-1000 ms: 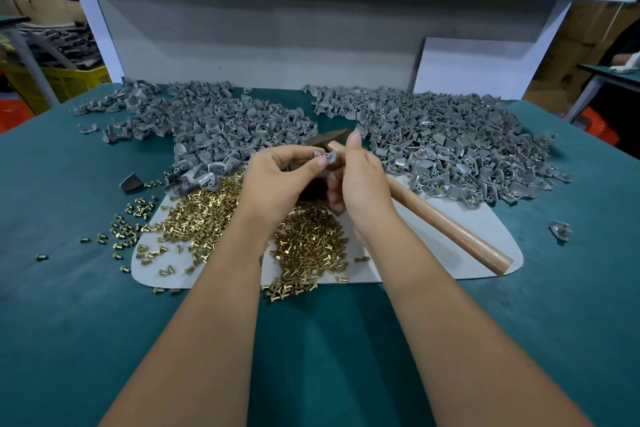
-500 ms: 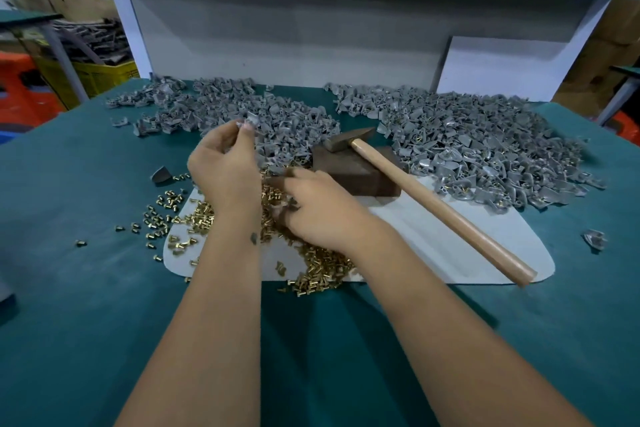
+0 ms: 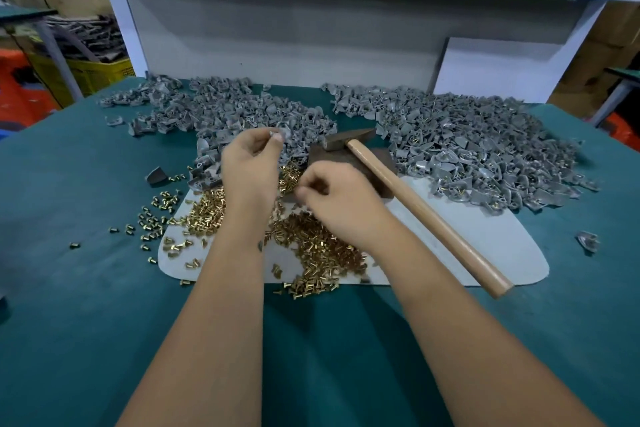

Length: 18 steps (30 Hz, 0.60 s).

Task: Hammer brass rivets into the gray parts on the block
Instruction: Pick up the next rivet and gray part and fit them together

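Your left hand [image 3: 251, 163] pinched a gray part [image 3: 281, 134] at frame centre; your right hand [image 3: 341, 199], fingers curled, reached the brass rivets [image 3: 311, 246]; its grasp was unclear.

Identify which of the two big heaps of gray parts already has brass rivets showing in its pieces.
The right heap, beyond the hammer: brass glints among its parts. The left heap, behind the left hand, looks plain gray.

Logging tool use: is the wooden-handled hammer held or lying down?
Lying down: wooden-handled hammer rests head on the dark block, neither hand touching.
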{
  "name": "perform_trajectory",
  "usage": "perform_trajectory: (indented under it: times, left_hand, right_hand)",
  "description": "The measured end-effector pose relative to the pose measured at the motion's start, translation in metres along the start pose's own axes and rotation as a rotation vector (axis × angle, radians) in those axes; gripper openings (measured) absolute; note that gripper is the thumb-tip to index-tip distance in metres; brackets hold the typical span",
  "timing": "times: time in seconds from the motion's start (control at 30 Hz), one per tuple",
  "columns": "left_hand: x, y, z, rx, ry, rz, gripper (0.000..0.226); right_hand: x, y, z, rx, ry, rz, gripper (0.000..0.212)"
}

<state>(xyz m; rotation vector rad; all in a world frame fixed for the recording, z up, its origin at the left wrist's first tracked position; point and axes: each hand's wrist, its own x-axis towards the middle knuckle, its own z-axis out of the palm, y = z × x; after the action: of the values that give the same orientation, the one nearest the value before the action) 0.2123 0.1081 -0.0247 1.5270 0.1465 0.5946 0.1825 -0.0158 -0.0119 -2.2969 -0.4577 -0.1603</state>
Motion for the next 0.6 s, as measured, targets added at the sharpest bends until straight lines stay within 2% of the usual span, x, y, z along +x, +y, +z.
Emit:
perform_trajectory:
  times: [0.07,0.17,0.43,0.6]
  left_hand:
    - [-0.002,-0.002,0.006,0.076,-0.097,-0.051,0.013]
    - [-0.008,0.000,0.015,0.104,-0.162,-0.093,0.016]
    - [-0.010,0.001,0.018,0.230,-0.189,-0.073,0.008]
    - [-0.012,-0.003,0.023,0.418,-0.279,0.124,0.007]
  right_hand:
    - [0.000,0.009,-0.016,0.150,0.090,0.105,0.018]
    - [0.001,0.020,-0.034,0.385,0.201,0.231,0.023]
    - [0.008,0.039,-0.045,0.405,0.295,0.230,0.028]
    - [0.015,0.036,-0.047,0.497,0.326,0.248,0.020]
